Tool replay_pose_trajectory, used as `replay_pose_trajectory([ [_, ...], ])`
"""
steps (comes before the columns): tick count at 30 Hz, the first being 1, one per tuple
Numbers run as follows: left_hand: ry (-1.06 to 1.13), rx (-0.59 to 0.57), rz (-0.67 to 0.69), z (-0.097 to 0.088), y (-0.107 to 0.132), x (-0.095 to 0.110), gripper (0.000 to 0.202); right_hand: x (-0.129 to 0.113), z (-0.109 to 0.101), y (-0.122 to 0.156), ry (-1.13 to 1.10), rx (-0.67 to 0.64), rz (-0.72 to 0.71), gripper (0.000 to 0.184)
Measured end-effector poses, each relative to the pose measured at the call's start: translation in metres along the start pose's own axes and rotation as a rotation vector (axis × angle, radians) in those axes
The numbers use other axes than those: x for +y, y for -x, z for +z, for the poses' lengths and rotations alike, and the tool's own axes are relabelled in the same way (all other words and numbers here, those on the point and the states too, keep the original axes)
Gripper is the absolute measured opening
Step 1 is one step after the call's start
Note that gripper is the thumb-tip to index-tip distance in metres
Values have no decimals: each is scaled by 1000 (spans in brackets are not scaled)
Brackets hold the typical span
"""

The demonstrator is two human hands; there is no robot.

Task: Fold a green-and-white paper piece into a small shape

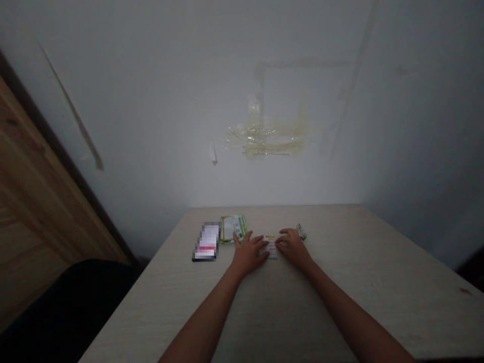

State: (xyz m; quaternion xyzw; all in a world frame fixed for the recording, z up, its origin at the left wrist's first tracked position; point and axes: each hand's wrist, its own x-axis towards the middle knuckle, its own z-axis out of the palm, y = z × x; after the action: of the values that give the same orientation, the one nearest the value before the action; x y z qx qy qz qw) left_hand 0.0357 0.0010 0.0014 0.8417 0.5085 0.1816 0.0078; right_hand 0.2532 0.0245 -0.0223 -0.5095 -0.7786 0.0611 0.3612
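Both my hands rest on a pale wooden table (pixel 340 282). My left hand (pixel 247 250) lies palm down, fingers stretched toward a small white packet (pixel 270 247) with an orange strip. My right hand (pixel 292 246) touches the same packet from the right, fingers curled onto its edge. A green and white packet (pixel 232 227) lies just beyond my left hand. A small green wrapper (pixel 301 231) sits beside my right hand.
A phone (pixel 206 242) lies flat to the left of the green packet. The table stands against a white wall (pixel 189 126) with old tape residue. A wooden panel (pixel 34 201) leans at the left. Something dark (pixel 56 307) sits low beside the table's left edge.
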Motion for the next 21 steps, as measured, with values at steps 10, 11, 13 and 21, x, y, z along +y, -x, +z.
replay_pose_trajectory([
  [10,15,-11,-43,0,-1,1,39,-12,-4,1,69,6,34,15],
  [11,18,-10,-49,0,-1,1,39,-11,-4,0,69,0,38,14],
  [13,15,-11,-54,0,-1,1,40,-10,-4,0,68,-18,42,14],
  [21,9,-7,-47,1,-2,0,40,-6,-6,-1,63,-88,46,17],
])
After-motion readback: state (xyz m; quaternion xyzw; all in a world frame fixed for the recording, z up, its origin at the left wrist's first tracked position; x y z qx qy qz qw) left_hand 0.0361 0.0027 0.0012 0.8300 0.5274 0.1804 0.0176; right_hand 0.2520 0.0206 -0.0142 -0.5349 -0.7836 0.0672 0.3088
